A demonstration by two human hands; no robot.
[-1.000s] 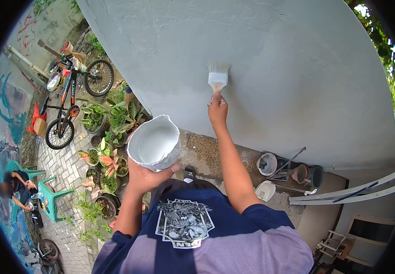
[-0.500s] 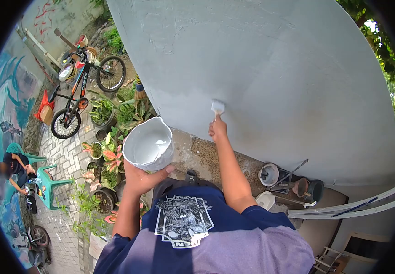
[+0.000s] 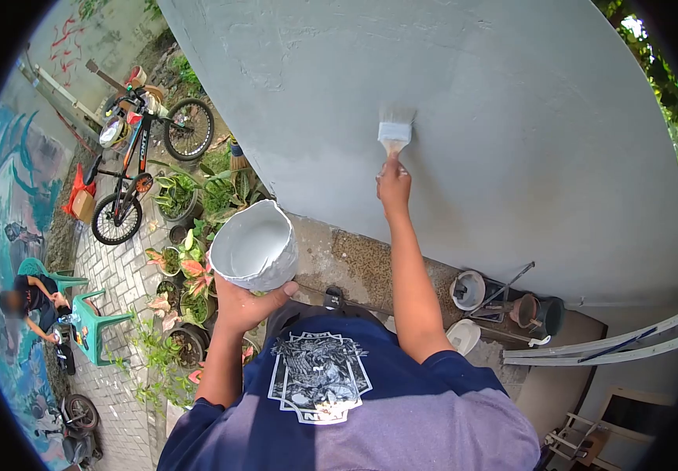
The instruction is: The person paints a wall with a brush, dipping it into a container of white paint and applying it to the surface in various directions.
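My right hand [image 3: 394, 187] is closed around the handle of a paintbrush [image 3: 395, 132], whose bristles lie against the grey wall [image 3: 504, 157]. The wall's coat looks uneven, with lighter and darker patches. In my left hand [image 3: 245, 304] rests a paint-crusted bucket [image 3: 264, 271], gripped from below and at its side with the thumb along the base. Light grey paint shows inside the bucket, and its rim is ragged. The bucket is held in front of my chest, left of the brush and apart from the wall.
Potted plants [image 3: 186, 267] line the left side, by a bicycle [image 3: 131, 173] on the paving. A seated person [image 3: 37, 302] is beside a green plastic table [image 3: 92, 330]. Buckets [image 3: 468, 290] and long pale rails [image 3: 614, 345] lie at the wall's foot on the right.
My right hand has moved the paintbrush up the wall and slightly right, with the arm reaching farther out. The bucket stays almost in place in my left hand.
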